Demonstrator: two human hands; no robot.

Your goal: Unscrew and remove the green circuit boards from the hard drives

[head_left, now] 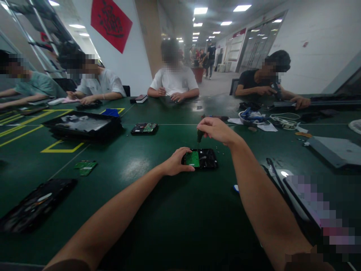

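Observation:
A black hard drive with a green circuit board on its left half lies on the green table. My left hand grips the drive's left edge, thumb and fingers closed around it. My right hand is closed on a dark screwdriver, held upright with its tip on the drive's top edge. A few tiny screws lie on the table just right of the tip.
A second hard drive and a black tray lie farther back left. Loose green boards and another black tray sit at left. Cables and a grey panel lie at right. Several people sit along the far edge.

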